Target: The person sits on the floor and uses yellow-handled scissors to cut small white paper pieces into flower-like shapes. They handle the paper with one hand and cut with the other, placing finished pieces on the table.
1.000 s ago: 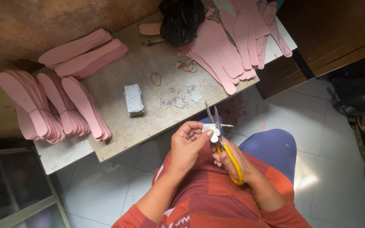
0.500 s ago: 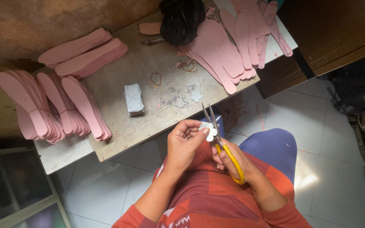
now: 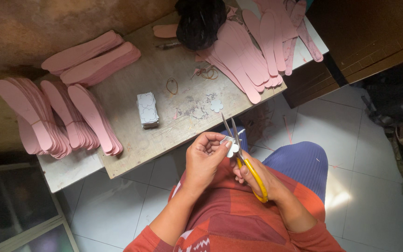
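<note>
Below the desk (image 3: pixel 131 149) edge, left hand (image 3: pixel 204 158) is pinching a white cutout (image 3: pixel 232 148); right hand (image 3: pixel 257 176) is gripping yellow-handled scissors (image 3: pixel 244 158), blades open.

scissors (image 3: pixel 239 154) | blades tilted further left | white cutout (image 3: pixel 232 148) turned

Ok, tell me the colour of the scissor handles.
Yellow. The scissors sit in the right hand, with the handles clearest in the head view.
</note>
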